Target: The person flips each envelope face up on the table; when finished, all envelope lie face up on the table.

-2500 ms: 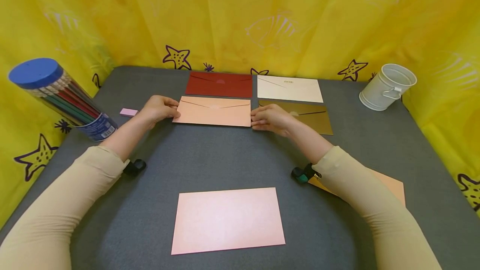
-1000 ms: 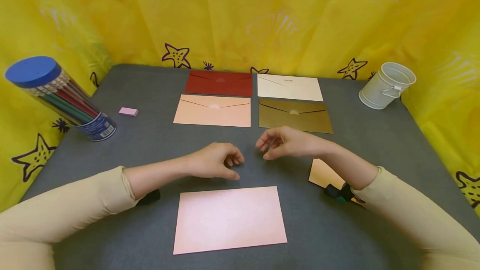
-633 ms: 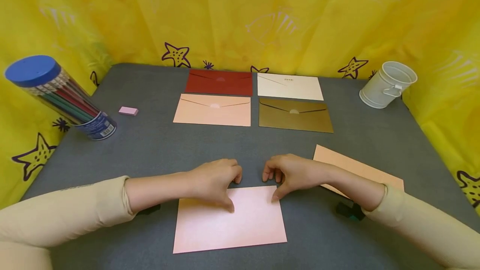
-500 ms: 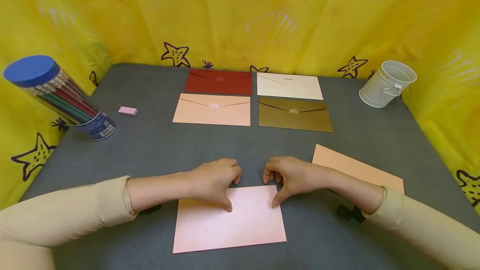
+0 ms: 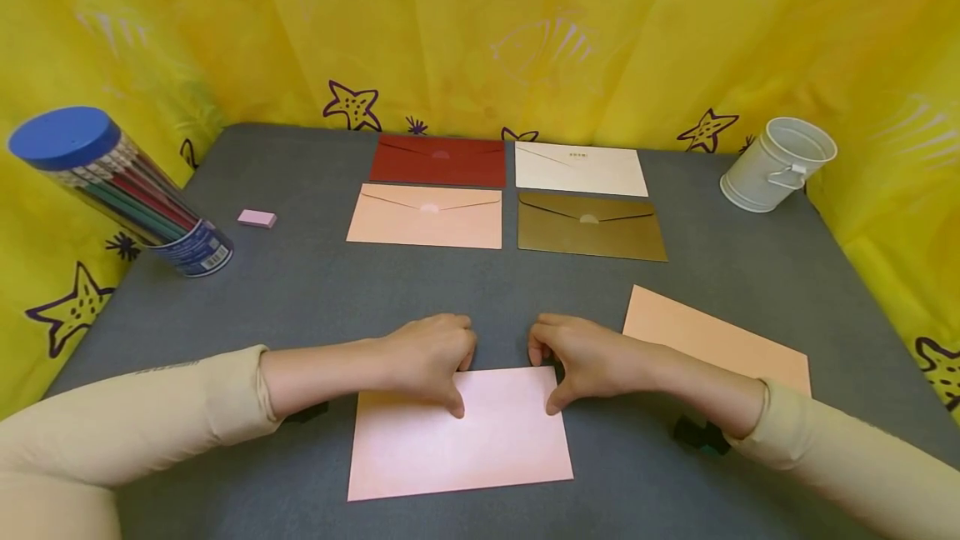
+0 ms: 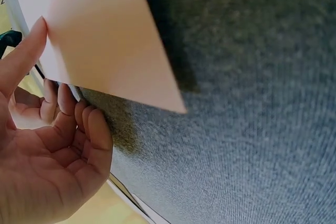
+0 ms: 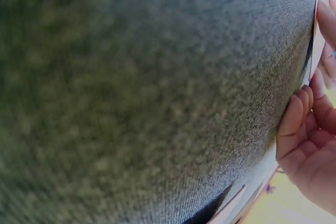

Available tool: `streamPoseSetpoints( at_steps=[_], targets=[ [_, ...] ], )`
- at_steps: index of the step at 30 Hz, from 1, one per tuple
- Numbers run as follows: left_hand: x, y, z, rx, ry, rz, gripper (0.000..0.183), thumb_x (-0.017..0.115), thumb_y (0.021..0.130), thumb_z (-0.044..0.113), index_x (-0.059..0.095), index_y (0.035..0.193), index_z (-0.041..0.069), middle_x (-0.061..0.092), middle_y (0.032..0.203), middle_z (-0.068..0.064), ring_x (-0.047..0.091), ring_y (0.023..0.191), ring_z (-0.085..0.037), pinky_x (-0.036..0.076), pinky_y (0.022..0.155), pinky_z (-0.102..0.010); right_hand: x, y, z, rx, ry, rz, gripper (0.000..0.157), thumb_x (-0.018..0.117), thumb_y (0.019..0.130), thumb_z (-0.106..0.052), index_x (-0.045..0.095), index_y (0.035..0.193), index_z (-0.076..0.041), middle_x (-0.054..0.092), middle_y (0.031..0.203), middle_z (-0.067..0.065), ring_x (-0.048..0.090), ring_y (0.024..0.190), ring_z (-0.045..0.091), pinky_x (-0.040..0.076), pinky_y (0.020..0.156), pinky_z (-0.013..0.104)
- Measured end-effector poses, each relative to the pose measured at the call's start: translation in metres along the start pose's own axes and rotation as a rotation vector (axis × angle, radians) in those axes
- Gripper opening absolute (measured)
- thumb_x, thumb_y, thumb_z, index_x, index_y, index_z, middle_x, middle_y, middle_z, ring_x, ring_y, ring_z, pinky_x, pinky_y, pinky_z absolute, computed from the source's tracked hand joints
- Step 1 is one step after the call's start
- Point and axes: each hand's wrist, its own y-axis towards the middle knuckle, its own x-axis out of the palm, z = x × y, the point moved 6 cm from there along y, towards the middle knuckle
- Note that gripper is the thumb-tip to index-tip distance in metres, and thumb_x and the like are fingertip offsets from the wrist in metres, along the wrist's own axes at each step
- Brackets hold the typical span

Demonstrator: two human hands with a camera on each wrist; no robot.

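A pale pink envelope, plain face up, lies at the front of the table. My left hand pinches its far edge, thumb on top and fingers curled beyond the edge. In the left wrist view, that thumb presses on the pink envelope while the bent fingers sit just under its edge. At the far right corner, my right hand grips with its thumb by the side edge and its fingers curled behind. The right wrist view shows the right fingertips at the edge and mostly grey cloth.
Farther back lie red, white, peach and gold envelopes in two rows. A plain peach rectangle lies by the right forearm. Pencil tub and eraser stand left, white pail right.
Both hands have left the sides of the peach envelope at the back and come forward to the pink envelope's far edge. Over the last half second they have stayed nearly still.
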Motion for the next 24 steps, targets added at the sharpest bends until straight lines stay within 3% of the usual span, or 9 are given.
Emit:
streamPoseSetpoints(
  at_steps=[5, 11, 18, 24],
  targets=[
    [-0.004, 0.002, -0.002, -0.009, -0.037, -0.033, 0.038, 0.092, 0.063, 0.027, 0.057, 0.069, 0.014, 0.053, 0.077, 0.003, 0.051, 0.075, -0.015, 0.041, 0.06, -0.028, -0.001, 0.001, 0.002, 0.034, 0.073, -0.007, 0.045, 0.093, 0.062, -0.021, 0.055, 0.086, -0.016, 0.052, 0.08, -0.005, 0.045, 0.07, 0.004, 0.041, 0.064, 0.018],
    [-0.02, 0.009, -0.008, -0.05, -0.075, -0.066, 0.035, 0.089, 0.069, 0.022, 0.056, 0.078, 0.014, 0.055, 0.071, 0.003, 0.051, 0.067, -0.015, 0.038, 0.055, -0.026, -0.014, 0.004, 0.006, 0.124, 0.176, -0.018, 0.043, 0.089, 0.067, -0.012, 0.051, 0.088, -0.015, 0.053, 0.073, -0.004, 0.05, 0.063, 0.005, 0.043, 0.059, 0.019],
    [-0.053, 0.016, -0.022, -0.005, -0.157, 0.027, 0.028, 0.083, 0.075, 0.014, 0.058, 0.084, 0.014, 0.058, 0.074, 0.001, 0.052, 0.068, -0.013, 0.041, 0.059, -0.022, -0.04, 0.003, 0.02, 0.17, 0.348, 0.03, 0.04, 0.08, 0.076, 0.0, 0.047, 0.098, -0.007, 0.064, 0.078, 0.004, 0.061, 0.063, 0.011, 0.052, 0.06, 0.024],
    [-0.081, 0.022, -0.048, 0.001, -0.259, 0.119, 0.02, 0.081, 0.077, 0.01, 0.064, 0.087, 0.011, 0.067, 0.08, -0.003, 0.059, 0.074, -0.014, 0.047, 0.068, -0.023, -0.061, 0.0, 0.04, 0.203, 0.527, 0.041, 0.037, 0.071, 0.083, 0.005, 0.042, 0.106, 0.0, 0.062, 0.091, 0.015, 0.072, 0.075, 0.022, 0.062, 0.067, 0.032]
  ],
)
